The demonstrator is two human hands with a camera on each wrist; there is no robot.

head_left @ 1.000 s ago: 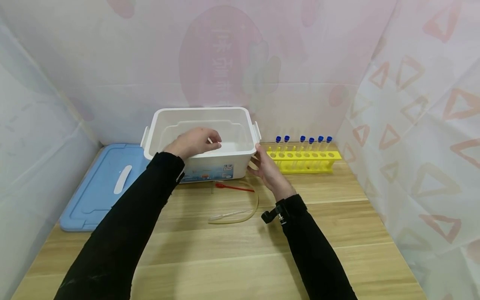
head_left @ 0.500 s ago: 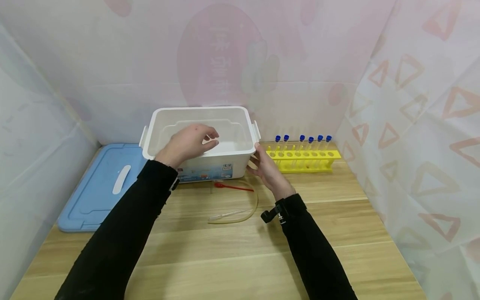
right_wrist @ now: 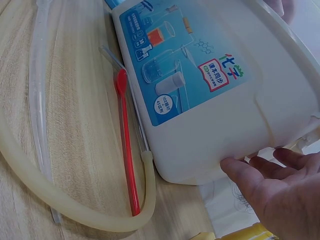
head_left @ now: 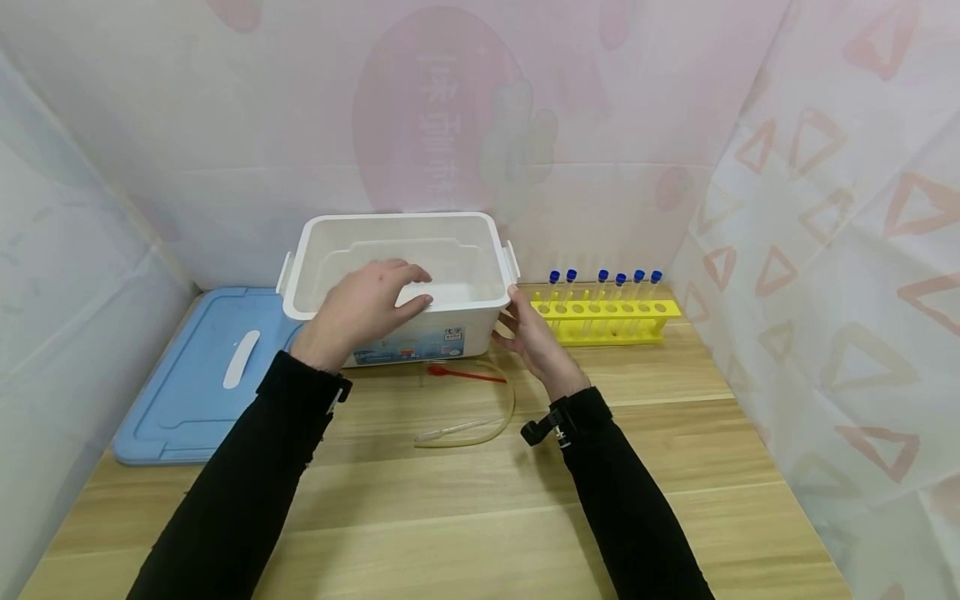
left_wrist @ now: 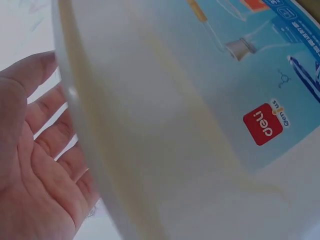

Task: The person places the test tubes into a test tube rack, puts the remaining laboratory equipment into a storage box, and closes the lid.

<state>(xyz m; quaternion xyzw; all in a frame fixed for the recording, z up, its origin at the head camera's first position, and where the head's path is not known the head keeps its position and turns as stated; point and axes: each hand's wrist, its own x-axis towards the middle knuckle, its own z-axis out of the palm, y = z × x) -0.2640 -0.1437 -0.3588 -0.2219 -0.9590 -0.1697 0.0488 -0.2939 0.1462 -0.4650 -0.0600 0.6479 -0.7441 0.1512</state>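
A white plastic storage box (head_left: 483,327) with a blue picture label stands uncovered at the back of the table. My left hand (head_left: 367,308) hovers over its near rim, holding nothing, with thumb and fingers spread apart. In the left wrist view the fingers (left_wrist: 52,132) show behind the box's rim. My right hand (head_left: 542,346) touches the box's right end near the corner; in the right wrist view its thumb and extended fingertips lie against the wall. Before the box lie a red plastic spoon (right_wrist: 125,145), a thin glass tube (right_wrist: 137,110), pale rubber tubing (right_wrist: 65,200) and a clear dropper (right_wrist: 37,100).
The blue lid (head_left: 187,408) with a white handle lies left of the box. On the right, a yellow rack (head_left: 622,312) holds several blue-capped test tubes. Printed cloth hangs behind and on both sides of the wooden table (head_left: 465,517).
My left hand has drawn back to the left and toward me over the near rim, its thumb and fingers parting wider. The right hand has stayed at the box's right end.
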